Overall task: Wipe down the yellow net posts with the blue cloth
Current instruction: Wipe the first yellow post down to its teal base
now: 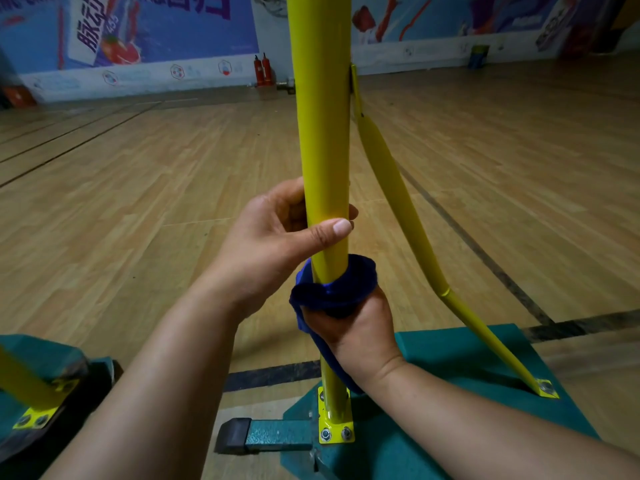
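Yellow post (323,133) stands upright on a green base (433,393), bolted at the foot. Left hand (277,237) curls bare around the post, thumb across the near face, steadying. Right hand (360,323) sits just below it, clamping the blue cloth (332,289) wrapped around the post. Post's long axis runs straight up between both hands, so wiping must travel along it; the right hand is the working one. A short unwiped stretch lies below the cloth, above the bolts. Slanted brace (391,188) right of post, untouched.
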